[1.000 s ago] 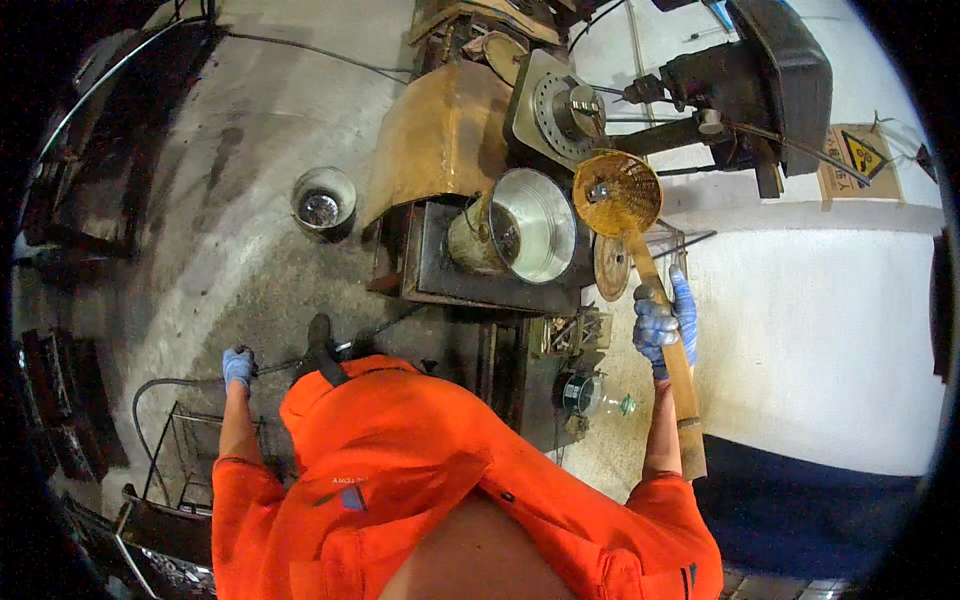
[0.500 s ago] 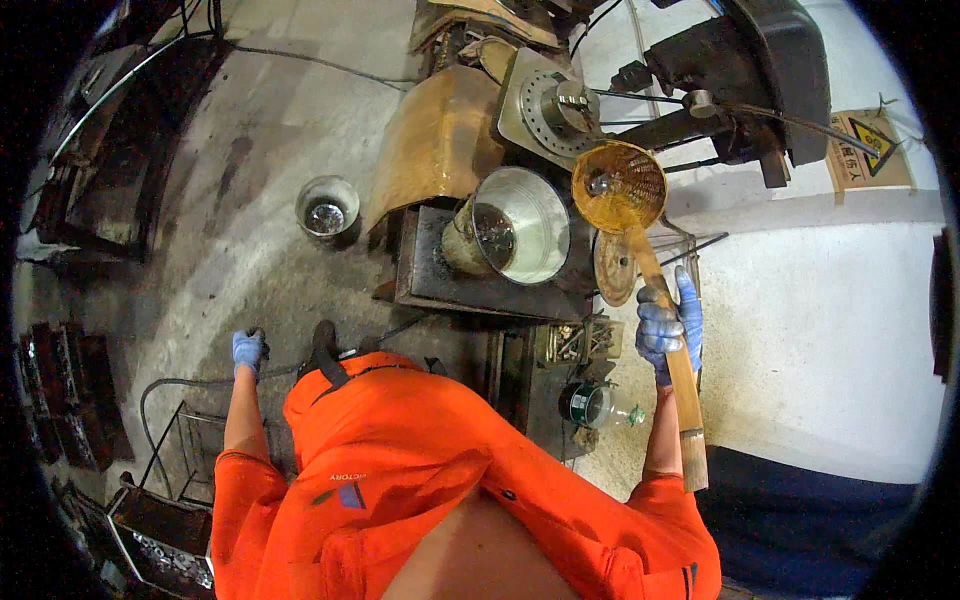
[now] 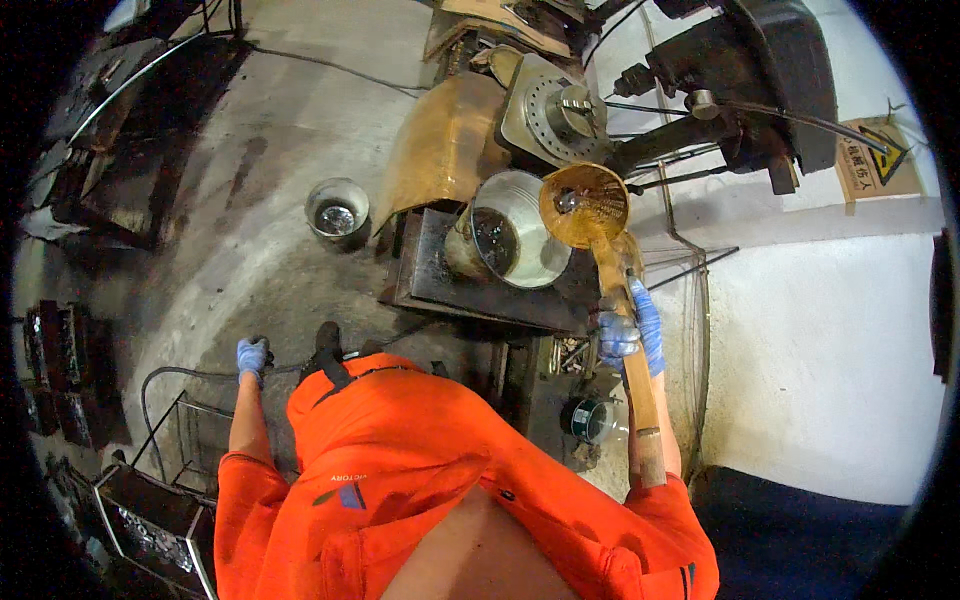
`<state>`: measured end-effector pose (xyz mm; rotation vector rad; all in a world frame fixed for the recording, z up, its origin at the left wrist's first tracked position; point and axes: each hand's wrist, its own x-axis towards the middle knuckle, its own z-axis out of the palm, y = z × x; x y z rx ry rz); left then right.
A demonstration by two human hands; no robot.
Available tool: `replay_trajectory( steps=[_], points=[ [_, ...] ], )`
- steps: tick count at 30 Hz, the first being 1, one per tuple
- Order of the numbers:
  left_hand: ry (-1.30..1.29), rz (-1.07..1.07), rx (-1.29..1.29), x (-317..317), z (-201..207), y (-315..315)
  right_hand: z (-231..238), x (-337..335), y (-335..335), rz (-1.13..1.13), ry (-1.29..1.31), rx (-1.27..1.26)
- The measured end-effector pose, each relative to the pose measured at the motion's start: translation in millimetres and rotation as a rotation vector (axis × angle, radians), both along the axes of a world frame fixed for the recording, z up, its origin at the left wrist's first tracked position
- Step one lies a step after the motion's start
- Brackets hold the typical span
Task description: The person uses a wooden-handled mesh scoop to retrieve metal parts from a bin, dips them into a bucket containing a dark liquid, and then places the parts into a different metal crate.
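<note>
My right hand (image 3: 645, 325), in a blue-and-grey glove, is shut on the wooden handle of a long-handled strainer ladle (image 3: 612, 222). The ladle's yellowish round basket has something small and dark inside, too unclear to name. It hangs at the right rim of a pale metal bucket (image 3: 543, 245), which leans on its side with dark contents showing. My left hand (image 3: 253, 354), gloved the same way, hangs low by my left side above the floor. Its fingers are curled in, and nothing shows in them.
The bucket rests on a dark metal block (image 3: 425, 285). Behind are a round machine fixture (image 3: 535, 120) and a brown curved sheet (image 3: 440, 140). A smaller bucket (image 3: 350, 235) stands on the floor. Right are a dark machine arm (image 3: 735, 110) and white wall; a plastic bottle (image 3: 590, 418) lies below.
My right hand has brought the strainer ladle to the left, so its basket now overlaps the bucket's right rim. My left hand stays about where it was.
</note>
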<state>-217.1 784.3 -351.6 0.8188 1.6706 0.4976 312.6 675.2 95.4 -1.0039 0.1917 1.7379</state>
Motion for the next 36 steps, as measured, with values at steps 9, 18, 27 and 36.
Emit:
replay_trajectory(
  steps=[9, 18, 27, 36],
  points=[
    [0.043, 0.155, 0.063, -21.2, 12.8, -55.3, -24.9, 22.8, 9.7, 0.015, 0.244, 0.138],
    [0.046, 0.249, -0.046, -43.1, 25.2, -115.6, -34.1, 27.2, 18.4, 0.110, 0.196, 0.172],
    [-0.095, 0.315, 0.044, -57.7, 4.6, -81.9, -33.5, 7.4, 22.9, 0.023, 0.152, 0.206],
    [-0.067, 0.255, 0.037, -142.2, -25.8, -57.5, -18.5, -33.3, 40.0, -0.356, 0.041, 0.362]
  ],
)
